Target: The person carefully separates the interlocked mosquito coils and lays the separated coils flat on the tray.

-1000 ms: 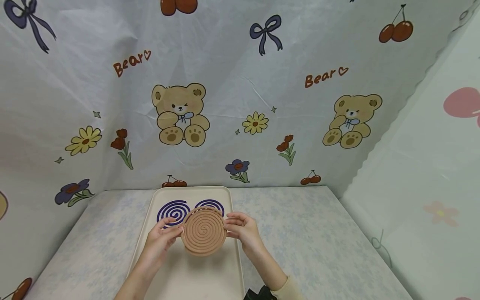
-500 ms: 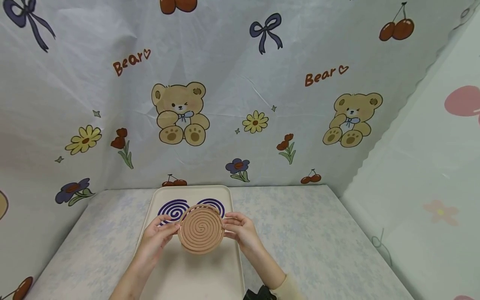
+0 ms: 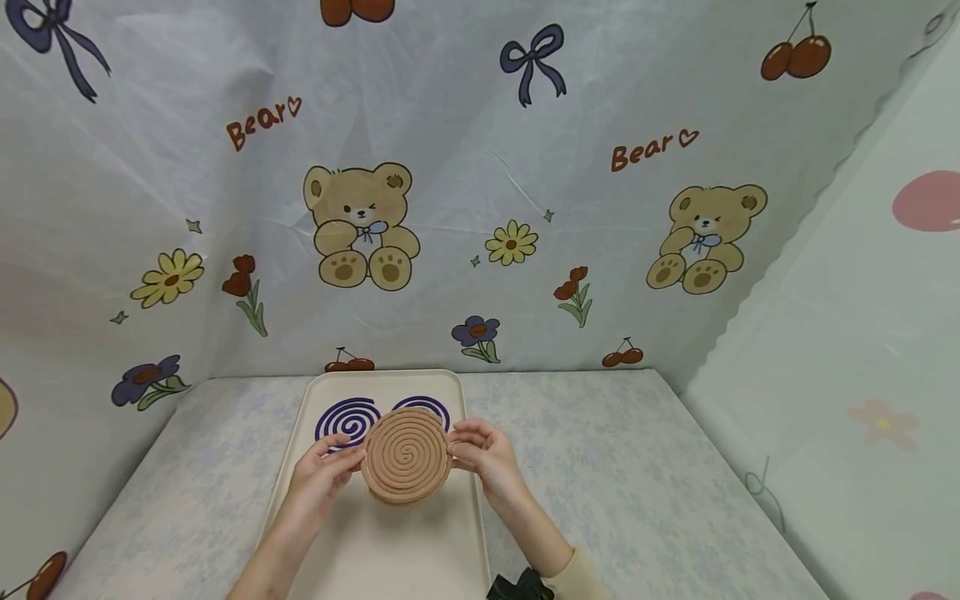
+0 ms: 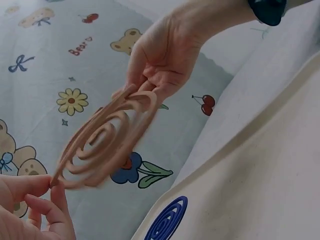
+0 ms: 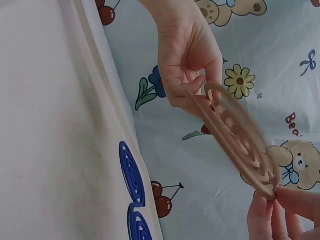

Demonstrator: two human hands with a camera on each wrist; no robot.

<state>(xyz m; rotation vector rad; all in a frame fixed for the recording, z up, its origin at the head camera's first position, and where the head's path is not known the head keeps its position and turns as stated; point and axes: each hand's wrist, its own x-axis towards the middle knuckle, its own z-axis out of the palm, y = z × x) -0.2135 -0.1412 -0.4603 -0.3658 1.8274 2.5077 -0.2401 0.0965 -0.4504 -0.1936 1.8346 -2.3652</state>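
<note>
A brown mosquito coil [image 3: 406,456] is held up over the cream tray, its spiral face towards the head camera. Edge-on in the right wrist view, the brown coil [image 5: 240,137] shows two layers with gaps between them. My left hand [image 3: 317,479] pinches its left rim between thumb and fingers. On the opposite rim, my right hand [image 3: 491,462] grips with thumb and fingertips. From the left wrist view, the right hand [image 4: 167,57] is at the far end of the coil and the left hand [image 4: 37,207] at the near end.
Two dark blue spiral coils [image 3: 348,419] lie side by side at the far end of the tray [image 3: 390,554]; the brown coil partly covers the right one. Behind the pale mottled table [image 3: 600,467] hangs a bear-print cloth [image 3: 450,167]. A black object [image 3: 521,586] sits by the right sleeve.
Both hands and the brown coil shift slightly left, then back right. The gap between layers seen at its top edge earlier no longer shows in the head view. Both grips stay.
</note>
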